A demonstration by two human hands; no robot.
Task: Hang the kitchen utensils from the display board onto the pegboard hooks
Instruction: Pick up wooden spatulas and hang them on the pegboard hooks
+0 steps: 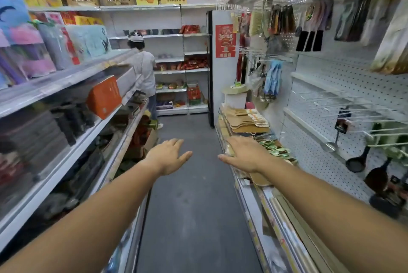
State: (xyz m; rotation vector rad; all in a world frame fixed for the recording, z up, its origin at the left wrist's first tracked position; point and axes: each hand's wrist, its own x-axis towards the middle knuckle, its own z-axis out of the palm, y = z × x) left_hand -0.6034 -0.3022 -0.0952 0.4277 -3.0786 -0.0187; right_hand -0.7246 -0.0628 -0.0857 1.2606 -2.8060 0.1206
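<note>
Shop aisle, pegboard (344, 87) at three o'clock. Left hand (169, 155) and right hand (245, 154) outstretched, fingers released, holding nothing. Best to pick one packaged utensil (276, 150) off the shelf (256, 202) at one o'clock.

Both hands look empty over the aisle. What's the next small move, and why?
Probably lower the right hand onto the packaged utensils lying on the shelf just past its fingers and take one. Both it and the left hand are open and hold nothing, while bare hooks jut from the pegboard on the right, so a utensil must be picked up first.
</note>
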